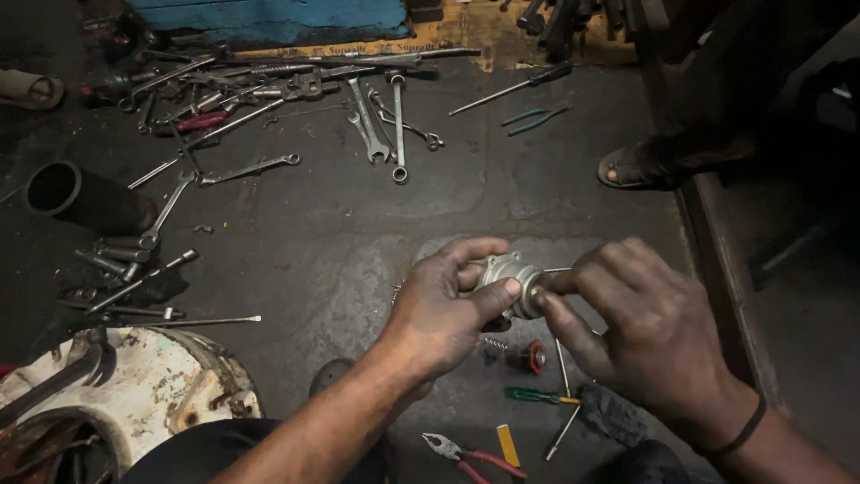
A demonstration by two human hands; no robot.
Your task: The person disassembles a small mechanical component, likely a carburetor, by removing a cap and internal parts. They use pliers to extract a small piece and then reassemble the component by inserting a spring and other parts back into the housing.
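At nine o'clock, wrenches (376,125) lie scattered on the floor (340,233); a rusty white drum (152,394) sits at seven. Dead centre, my left hand (443,309) wraps around a small metal part (511,282), while my right hand (640,327) pinches its end. At six: pliers (470,457) and a green screwdriver (537,395).

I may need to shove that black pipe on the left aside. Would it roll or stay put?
The black pipe lies on its side on the floor, open end showing, so it would probably roll if pushed across its length. It looks thick-walled, so likely stiff and fairly heavy. The sockets lying close by might stop it.
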